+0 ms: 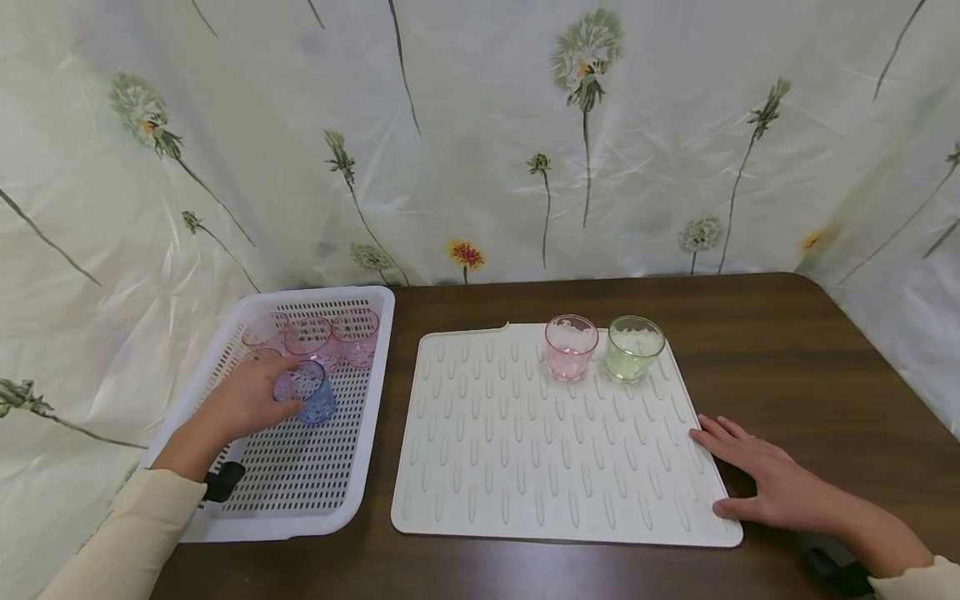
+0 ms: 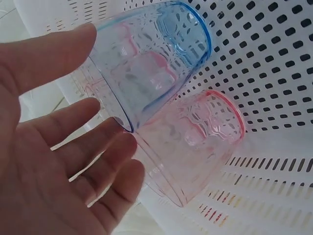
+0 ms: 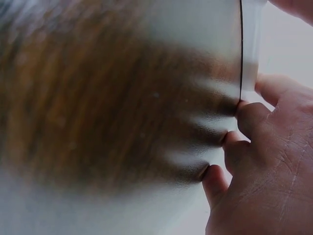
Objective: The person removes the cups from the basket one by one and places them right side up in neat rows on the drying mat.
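My left hand [image 1: 251, 396] reaches into the white basket [image 1: 366, 417], beside a clear blue glass [image 1: 318, 404]. In the left wrist view the thumb and fingertips of the left hand [image 2: 68, 132] are spread near the rim of the blue glass [image 2: 146, 63]; whether they touch it is hard to tell. A pink glass [image 2: 195, 142] lies against the blue one. Several pink glasses [image 1: 356, 337] sit at the basket's far end. My right hand [image 1: 768, 479] rests with extended fingers at the right edge of a white ridged mat [image 1: 525, 467], touching mat and table.
A pink glass [image 1: 570, 354] and a green glass [image 1: 632, 354] stand side by side at the mat's far right. Mat and basket lie on a dark wooden table [image 1: 735, 350]. A flower-patterned curtain [image 1: 480, 167] hangs close behind and around the table.
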A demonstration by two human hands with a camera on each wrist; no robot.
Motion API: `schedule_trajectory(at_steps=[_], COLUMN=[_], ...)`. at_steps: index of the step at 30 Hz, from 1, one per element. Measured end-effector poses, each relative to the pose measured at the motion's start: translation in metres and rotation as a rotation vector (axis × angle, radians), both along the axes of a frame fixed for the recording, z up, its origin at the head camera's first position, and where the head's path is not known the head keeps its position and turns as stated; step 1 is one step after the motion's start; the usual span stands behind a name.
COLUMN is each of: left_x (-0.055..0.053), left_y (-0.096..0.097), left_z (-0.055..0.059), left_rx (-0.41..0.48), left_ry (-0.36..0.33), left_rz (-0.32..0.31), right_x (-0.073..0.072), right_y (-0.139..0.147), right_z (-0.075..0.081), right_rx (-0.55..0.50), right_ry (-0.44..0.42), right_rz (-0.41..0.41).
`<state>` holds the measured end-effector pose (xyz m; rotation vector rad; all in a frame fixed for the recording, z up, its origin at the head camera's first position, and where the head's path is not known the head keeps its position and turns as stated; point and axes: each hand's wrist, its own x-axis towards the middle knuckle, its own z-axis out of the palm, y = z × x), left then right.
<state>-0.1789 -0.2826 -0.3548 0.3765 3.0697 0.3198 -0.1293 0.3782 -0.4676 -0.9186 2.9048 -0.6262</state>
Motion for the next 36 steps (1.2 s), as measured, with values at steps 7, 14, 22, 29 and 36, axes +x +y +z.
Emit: schedule_trajectory(at_steps=[7, 14, 22, 29, 36], left_x=[0.002, 0.002, -0.001, -0.008, -0.015], left_y=[-0.001, -0.001, 0.0, -0.003, -0.007], left_z=[-0.002, -0.005, -0.01, -0.022, -0.028], left_rx=[0.031, 0.083, 0.153, 0.209, 0.287], left_ry=[0.012, -0.001, -0.09, -0.174, -0.287], left_rz=[-0.025, -0.039, -0.04, -0.034, -0.025], right_x=[0.0, -0.001, 0.001, 0.002, 0.001], right_y=[0.001, 0.001, 0.0, 0.0, 0.0], right_z=[0.001, 0.0, -0.001, -0.001, 0.001], right_rx=[0.009, 0.0, -0.011, -0.017, 0.012], right_ry=[-0.003, 0.013, 0.047, 0.035, 0.008], right_rz=[-0.005, 0.0, 0.005, 0.007, -0.018])
